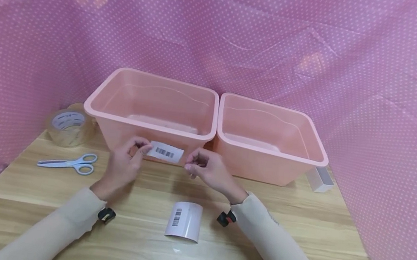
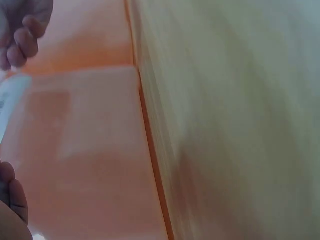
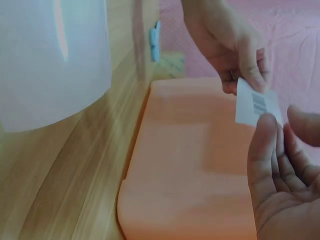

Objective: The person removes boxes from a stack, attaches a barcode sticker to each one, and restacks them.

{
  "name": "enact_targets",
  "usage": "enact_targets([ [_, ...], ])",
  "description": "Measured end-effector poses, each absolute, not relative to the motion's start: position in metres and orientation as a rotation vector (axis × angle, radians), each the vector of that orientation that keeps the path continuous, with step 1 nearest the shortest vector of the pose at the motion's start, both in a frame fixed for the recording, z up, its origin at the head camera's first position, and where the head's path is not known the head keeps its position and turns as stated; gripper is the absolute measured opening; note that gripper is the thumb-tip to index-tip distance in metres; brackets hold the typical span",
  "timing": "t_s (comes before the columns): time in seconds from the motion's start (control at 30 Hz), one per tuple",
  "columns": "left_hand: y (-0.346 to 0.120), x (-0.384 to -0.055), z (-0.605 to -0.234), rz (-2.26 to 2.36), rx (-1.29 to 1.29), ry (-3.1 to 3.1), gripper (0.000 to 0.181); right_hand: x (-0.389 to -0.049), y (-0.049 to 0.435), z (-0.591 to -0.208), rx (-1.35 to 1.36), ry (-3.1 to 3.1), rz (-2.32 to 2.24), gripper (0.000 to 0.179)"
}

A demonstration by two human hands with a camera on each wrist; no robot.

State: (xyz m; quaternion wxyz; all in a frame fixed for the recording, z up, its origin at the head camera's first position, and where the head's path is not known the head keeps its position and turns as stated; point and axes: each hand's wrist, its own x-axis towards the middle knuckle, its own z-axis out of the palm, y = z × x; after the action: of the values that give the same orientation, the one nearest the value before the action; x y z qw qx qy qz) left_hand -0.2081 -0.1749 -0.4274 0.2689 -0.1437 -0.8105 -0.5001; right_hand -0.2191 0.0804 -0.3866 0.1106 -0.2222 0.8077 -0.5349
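Observation:
A small white barcode label (image 1: pixel 166 152) is held up in front of the left pink bin (image 1: pixel 115 132). My left hand (image 1: pixel 123 163) pinches the label's left end between thumb and fingers. Close by the other end is my right hand (image 1: pixel 211 171), its fingers loosely bent. In the right wrist view, the right hand (image 3: pixel 285 175) has its thumb apart from its fingers, with nothing visible between them. The label (image 3: pixel 257 105) hangs from the left hand (image 3: pixel 235 45) just beyond those fingertips. The left wrist view catches only a strip of the label (image 2: pixel 11 102).
A second pink bin (image 1: pixel 258 165) stands against the first on the right. Nearer on the wooden table lies a curved barcode label sheet (image 1: pixel 191 222). Light-blue scissors (image 1: pixel 73 164) and clear tape rolls (image 1: pixel 65 133) lie at left, a white box (image 1: pixel 319 180) at far right.

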Motion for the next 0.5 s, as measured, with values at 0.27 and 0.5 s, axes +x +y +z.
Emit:
enact_targets([
  [0.27,-0.194,-0.222,-0.429,-1.444,-0.121,-2.162,0.022,-0.219,0.059,-0.381,-0.710,2.433,-1.546,0.013],
  [0.5,-0.198,-0.225,-0.431,-1.490,-0.026,-2.170,0.031,-0.217,0.044,-0.378,-0.919,2.420,-1.465,0.041],
])
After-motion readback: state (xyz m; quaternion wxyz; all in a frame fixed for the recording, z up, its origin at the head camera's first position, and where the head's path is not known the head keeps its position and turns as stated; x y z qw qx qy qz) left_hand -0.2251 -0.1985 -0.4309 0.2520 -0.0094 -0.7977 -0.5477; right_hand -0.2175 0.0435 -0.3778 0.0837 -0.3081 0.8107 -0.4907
